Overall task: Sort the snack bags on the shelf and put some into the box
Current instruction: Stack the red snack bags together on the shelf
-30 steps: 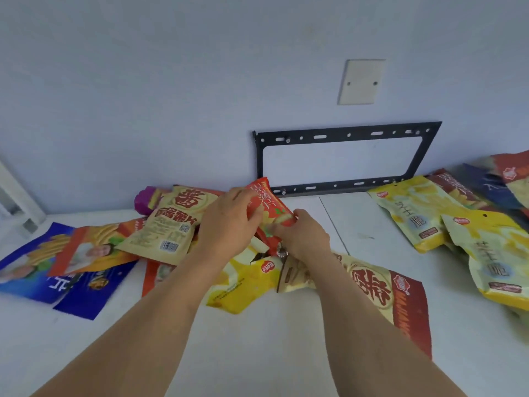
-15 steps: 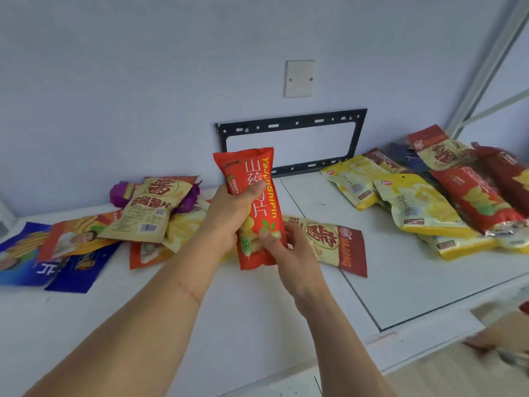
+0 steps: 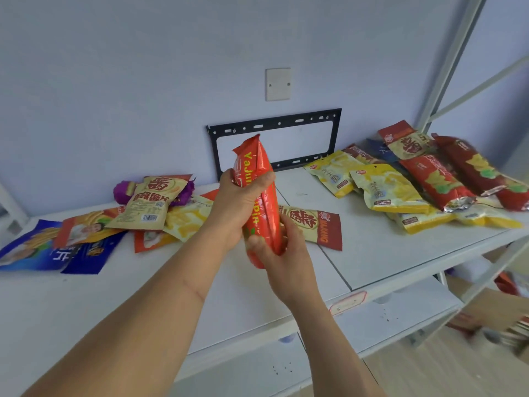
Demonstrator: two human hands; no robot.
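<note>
Both hands hold an orange-red snack bag [image 3: 257,164] upright above the white shelf [image 3: 372,253]. My left hand [image 3: 237,204] grips its upper half, fingers wrapped round it. My right hand [image 3: 274,253] grips its lower end from below. A beige and red bag [image 3: 317,224] lies flat on the shelf just behind my hands. A loose pile of bags lies at the left, topped by a beige bag [image 3: 151,202]. Sorted yellow bags [image 3: 386,190] and dark red bags [image 3: 440,181] lie at the right. A cardboard box [image 3: 498,308] shows partly at the lower right, below the shelf.
A black metal bracket [image 3: 274,121] and a white wall plate [image 3: 277,83] are on the wall behind. Blue bags [image 3: 43,250] lie at the far left. White shelf posts [image 3: 446,61] rise at the right. A lower shelf board [image 3: 395,316] sticks out beneath.
The orange-red bag came up off the pile and has been turned edge-on between both hands. My view has swung right and down, bringing the right-hand bags and the box into sight.
</note>
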